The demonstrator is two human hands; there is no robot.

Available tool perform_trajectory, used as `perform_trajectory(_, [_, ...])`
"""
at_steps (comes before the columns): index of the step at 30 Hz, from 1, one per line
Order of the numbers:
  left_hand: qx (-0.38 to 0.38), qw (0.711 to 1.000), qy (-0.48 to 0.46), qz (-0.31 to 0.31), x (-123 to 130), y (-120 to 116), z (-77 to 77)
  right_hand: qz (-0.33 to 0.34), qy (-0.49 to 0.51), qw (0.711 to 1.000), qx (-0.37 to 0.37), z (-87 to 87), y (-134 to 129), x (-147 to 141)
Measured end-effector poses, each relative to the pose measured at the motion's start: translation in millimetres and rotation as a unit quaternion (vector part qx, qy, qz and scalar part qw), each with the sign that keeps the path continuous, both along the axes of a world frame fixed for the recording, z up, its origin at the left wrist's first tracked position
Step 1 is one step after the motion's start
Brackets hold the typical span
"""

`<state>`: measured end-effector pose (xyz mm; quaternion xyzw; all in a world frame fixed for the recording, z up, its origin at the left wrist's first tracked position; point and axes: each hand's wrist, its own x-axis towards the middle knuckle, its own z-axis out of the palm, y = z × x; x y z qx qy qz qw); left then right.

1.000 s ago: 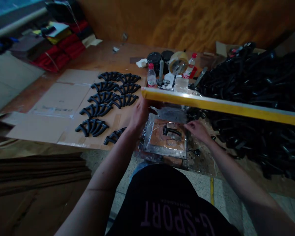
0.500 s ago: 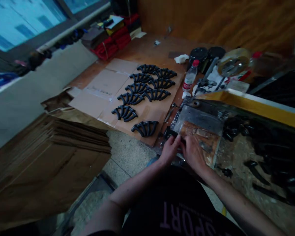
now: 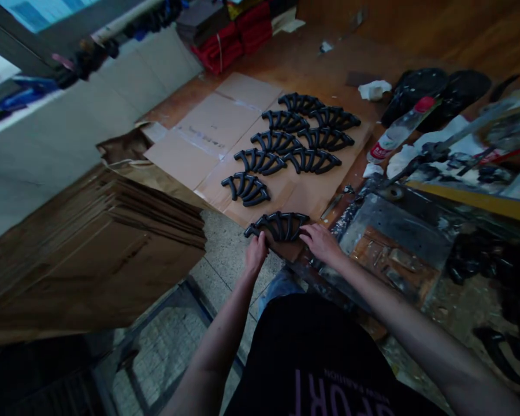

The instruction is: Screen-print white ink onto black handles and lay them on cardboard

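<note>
Along the front of a cardboard sheet (image 3: pixel 199 130) lies a fanned row of glossy black curved pieces (image 3: pixel 279 224), shaped like short handles. My left hand (image 3: pixel 255 254) is closed on the curved piece (image 3: pixel 252 230) at the row's left end, thumb and fingers around its lower part. At the right end, my right hand (image 3: pixel 323 242) touches the last piece with its fingers stretched out. Behind this row, several similar black fans (image 3: pixel 260 160) lie on the cardboard in two columns.
To the right is a metal plate with a worn wooden block (image 3: pixel 385 260), then a heap of black parts (image 3: pixel 498 271). A red-capped bottle (image 3: pixel 392 136) stands behind. Stacked flat cardboard (image 3: pixel 95 254) fills the left, and red bundles (image 3: pixel 238 37) lie at the back.
Both hands have moved left from beside the metal plate to the front row, which now has another black piece at its left end. The hands have spread apart and the view has shifted.
</note>
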<state>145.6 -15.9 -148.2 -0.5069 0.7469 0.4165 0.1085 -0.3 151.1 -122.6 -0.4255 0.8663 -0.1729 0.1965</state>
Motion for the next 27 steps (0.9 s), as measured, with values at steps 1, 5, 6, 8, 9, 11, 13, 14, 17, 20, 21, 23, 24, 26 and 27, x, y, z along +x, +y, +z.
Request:
perform_trajectory(1, [-0.003, 1.0, -0.013, -0.006, -3, -3, -0.2, 0.005, -0.006, 1.0, 0.013, -5.0, -5, 0])
perform_trajectory(5, [-0.007, 0.997, -0.061, -0.041, -14, -12, 2.9, 0.002, -0.023, 0.998, 0.054, -16.4, -19, 2])
perform_trajectory(6, [-0.003, 0.996, -0.068, -0.05, -17, -15, 3.1, -0.006, -0.022, 0.998, 0.057, -17.6, -20, 2])
perform_trajectory(8, [0.001, 0.995, -0.078, -0.067, -25, -19, 2.2, -0.031, -0.012, 0.998, 0.049, -19.5, -21, 3])
perform_trajectory(9, [-0.001, 0.994, -0.081, -0.075, -30, -21, 1.2, -0.045, -0.004, 0.998, 0.04, -20.7, -20, 2])
perform_trajectory(11, [-0.009, 0.992, -0.086, -0.089, -41, -25, -0.6, -0.067, 0.009, 0.997, 0.022, -23.6, -17, 0])
perform_trajectory(13, [-0.013, 0.991, -0.09, -0.101, -48, -29, -1.0, -0.077, 0.006, 0.997, 0.007, -27.1, -14, -4])
perform_trajectory(14, [-0.014, 0.99, -0.093, -0.108, -49, -29, -0.3, -0.076, -0.001, 0.997, 0.001, -28.6, -13, -6])
perform_trajectory(17, [-0.049, 0.986, -0.104, -0.124, -42, -24, 5.4, -0.078, -0.024, 0.997, -0.009, -31.7, -9, -10])
perform_trajectory(20, [-0.161, 0.978, -0.048, -0.126, -30, -4, 13.7, -0.086, -0.041, 0.995, -0.02, -32.4, -7, -12])
perform_trajectory(21, [-0.2, 0.97, -0.007, -0.136, -28, 5, 15.9, -0.087, -0.046, 0.995, -0.025, -32.3, -7, -12])
perform_trajectory(23, [-0.25, 0.949, 0.067, -0.179, -27, 22, 18.5, -0.087, -0.055, 0.994, -0.031, -32.2, -6, -12])
perform_trajectory(24, [-0.26, 0.94, 0.085, -0.204, -29, 29, 18.7, -0.087, -0.058, 0.994, -0.032, -32.1, -6, -13])
perform_trajectory(26, [-0.263, 0.932, 0.083, -0.236, -35, 40, 17.1, -0.086, -0.06, 0.994, -0.033, -31.9, -6, -13])
perform_trajectory(27, [-0.262, 0.931, 0.073, -0.243, -39, 44, 15.6, -0.086, -0.059, 0.994, -0.033, -31.8, -6, -13])
